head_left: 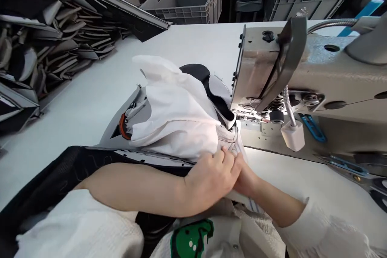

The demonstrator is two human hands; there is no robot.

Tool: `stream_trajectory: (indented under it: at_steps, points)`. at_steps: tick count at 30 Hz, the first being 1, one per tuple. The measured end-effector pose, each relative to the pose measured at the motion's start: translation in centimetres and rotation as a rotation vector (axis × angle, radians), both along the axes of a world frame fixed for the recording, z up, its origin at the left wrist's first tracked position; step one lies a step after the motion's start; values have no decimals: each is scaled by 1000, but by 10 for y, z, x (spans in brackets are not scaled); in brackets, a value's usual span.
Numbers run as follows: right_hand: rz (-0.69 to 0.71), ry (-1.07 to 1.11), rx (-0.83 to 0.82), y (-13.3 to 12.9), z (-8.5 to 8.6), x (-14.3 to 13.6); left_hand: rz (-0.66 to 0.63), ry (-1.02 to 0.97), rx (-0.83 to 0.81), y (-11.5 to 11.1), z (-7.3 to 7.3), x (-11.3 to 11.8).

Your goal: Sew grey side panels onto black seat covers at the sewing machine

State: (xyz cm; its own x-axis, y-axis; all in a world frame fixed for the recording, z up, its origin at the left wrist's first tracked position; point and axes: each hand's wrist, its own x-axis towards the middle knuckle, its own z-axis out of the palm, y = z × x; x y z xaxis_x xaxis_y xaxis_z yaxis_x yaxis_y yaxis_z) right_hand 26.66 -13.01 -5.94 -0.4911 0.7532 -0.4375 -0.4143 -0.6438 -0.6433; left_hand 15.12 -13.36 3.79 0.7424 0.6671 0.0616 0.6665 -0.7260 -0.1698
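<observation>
Half curled mid-frame, my left hand [211,175] holds fabric [225,134], likely steadying it; what my right hand [247,177] grips, I can't tell.

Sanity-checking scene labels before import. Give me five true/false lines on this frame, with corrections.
1. The left grip partly covers the right grip. True.
2. The white cloth lies on the far right, past the sewing machine. False: it lies to the machine's left in the view.
3. Two gray plastic crates stand beyond the white tabletop. True.
4. The scissors are inside a crate. False: the scissors lie at the right side of the tabletop.
5. The stacked black-and-gray panels are at the left of the view. True.
</observation>
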Motion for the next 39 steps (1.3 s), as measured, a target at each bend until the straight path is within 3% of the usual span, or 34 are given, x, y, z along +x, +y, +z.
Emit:
stream_trajectory:
  at_steps: [2, 4, 6, 9, 11, 15, 19, 21, 23, 27, 32, 39]
  points:
    - [61, -75, 53, 1, 6, 10, 70, 166, -12, -4, -11, 4]
    - [162, -238, 213, 5, 15, 25, 146, 221, -22, 0, -14, 1]
    - [221, -607, 575, 10, 24, 43, 187, 244, -70, 7, -13, -1]
    - [140, -1289, 1169, 20, 26, 61, 237, 267, -227, 17, -11, -1]
    - [117, -1535, 1332, 25, 21, 66, 257, 265, -374, 25, -13, -2]
    - [260, -1687, 1394, 29, 5, 64, 204, 91, -694, 37, -24, -10]
    - [307, -1636, 1377, 31, 0, 69, 211, -61, -874, 45, -31, -13]
    - [312, -1482, 1341, 35, 0, 78, 225, -41, -916, 49, -30, -10]
    - [232, -1386, 1297, 43, -3, 89, 242, -2, -948, 54, -28, -7]
    - [59, -1530, 1351, 58, -16, 100, 255, 4, -1003, 60, -21, -7]
    - [43, -1573, 1441, 66, -26, 83, 259, -43, -1010, 60, -18, -10]
    - [43, -1479, 1490, 65, -25, 72, 241, -60, -1016, 63, -23, -8]
